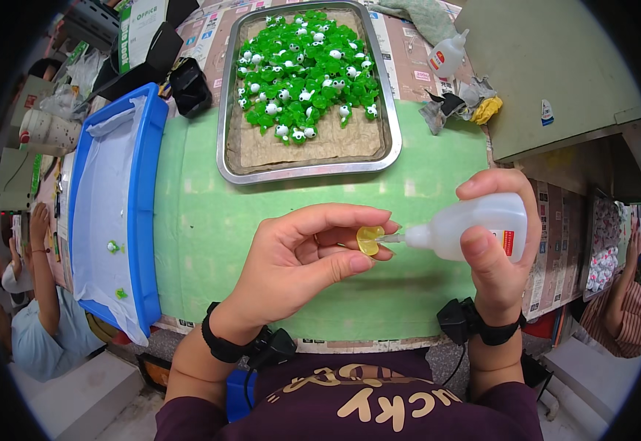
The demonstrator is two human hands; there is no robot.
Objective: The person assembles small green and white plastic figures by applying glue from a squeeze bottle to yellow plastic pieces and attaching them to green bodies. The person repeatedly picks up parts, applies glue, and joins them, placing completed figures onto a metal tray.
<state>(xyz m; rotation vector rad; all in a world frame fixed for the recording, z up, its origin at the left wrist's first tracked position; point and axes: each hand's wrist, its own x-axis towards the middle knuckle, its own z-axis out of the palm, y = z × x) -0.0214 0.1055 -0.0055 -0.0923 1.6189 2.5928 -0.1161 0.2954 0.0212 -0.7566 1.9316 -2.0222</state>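
Note:
Over the green mat (203,242), my left hand (302,253) pinches a small translucent yellow piece (368,239), petal-like in shape, between thumb and fingers. My right hand (500,235) grips a white squeeze bottle (460,226) with a red patch on its label, tipped sideways. Its thin nozzle (392,238) points left, and the tip meets the yellow piece. Beyond my hands, a metal tray (243,175) lined with brown paper carries a heap of small green pieces with white, black-dotted balls (302,77).
To the left, a blue tray (144,220) with a white liner holds two small green pieces. A second squeeze bottle (447,55), crumpled scraps (460,103) and a grey-green cloth (423,16) lie at the far right, near a grey metal box (556,66). Other people sit at both sides.

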